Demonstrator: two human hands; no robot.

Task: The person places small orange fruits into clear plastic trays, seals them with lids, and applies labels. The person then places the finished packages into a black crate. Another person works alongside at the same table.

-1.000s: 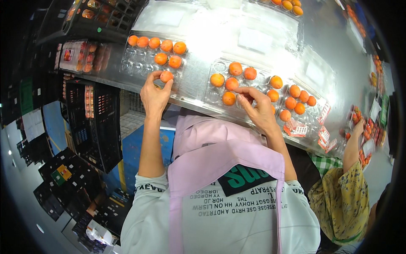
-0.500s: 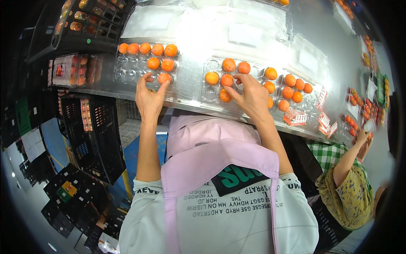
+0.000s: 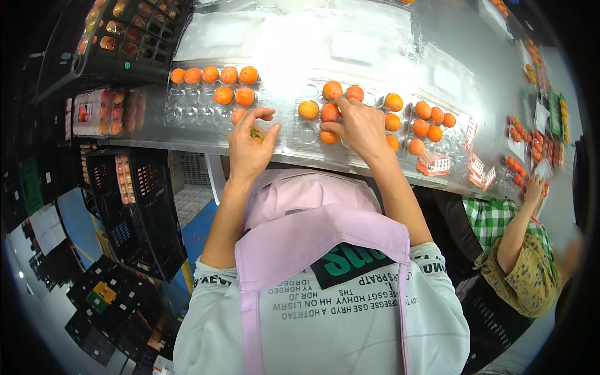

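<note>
My left hand (image 3: pixel 251 142) is above the front edge of the left clear plastic tray (image 3: pixel 190 115), its thumb and forefinger apart. A persimmon (image 3: pixel 256 134) shows its green-brown leafy top in the palm; the curled fingers hide the rest. Just behind this hand, a persimmon (image 3: pixel 237 116) sits in the tray's front row, partly covered. My right hand (image 3: pixel 359 128) reaches over the middle clear tray (image 3: pixel 304 134), thumb and forefinger around a persimmon (image 3: pixel 330 112) there. Below the thumb lies another persimmon (image 3: pixel 329 137).
Lidded clear packs (image 3: pixel 219 34) line the back of the metal table (image 3: pixel 278 119). A third tray of persimmons (image 3: pixel 435 134) and red-white cards (image 3: pixel 434 165) lie right. Black crates (image 3: pixel 134 212) stand left. A co-worker's hand (image 3: pixel 534 187) is at the far right.
My left hand has let go of the front-row persimmon in the left tray and moved right. My right hand has shifted slightly left, onto a persimmon in the middle tray.
</note>
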